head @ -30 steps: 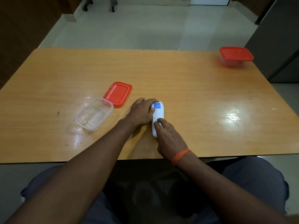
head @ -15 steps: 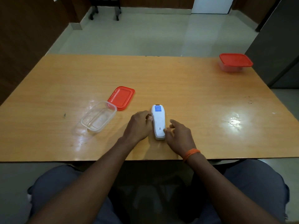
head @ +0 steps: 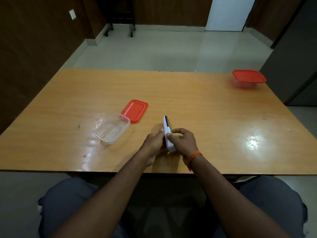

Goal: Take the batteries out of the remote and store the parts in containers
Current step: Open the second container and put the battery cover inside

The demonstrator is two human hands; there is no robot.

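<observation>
The white remote (head: pixel 167 133) is lifted off the wooden table (head: pixel 205 103) and turned on its long edge, its far end pointing away from me. My left hand (head: pixel 153 143) grips its left side and my right hand (head: pixel 182 140) grips its right side near the lower end. An open clear container (head: pixel 112 128) stands to the left of my hands, with its red lid (head: pixel 135 111) lying flat just behind it. No batteries show.
A second clear container with a red lid on it (head: pixel 248 79) sits at the table's far right corner. A dark cabinet (head: pixel 291 66) stands beside that corner. The near table edge runs just below my wrists.
The remote lay flat on the table with both hands beside it; now both hands have picked it up and tipped it onto its edge.
</observation>
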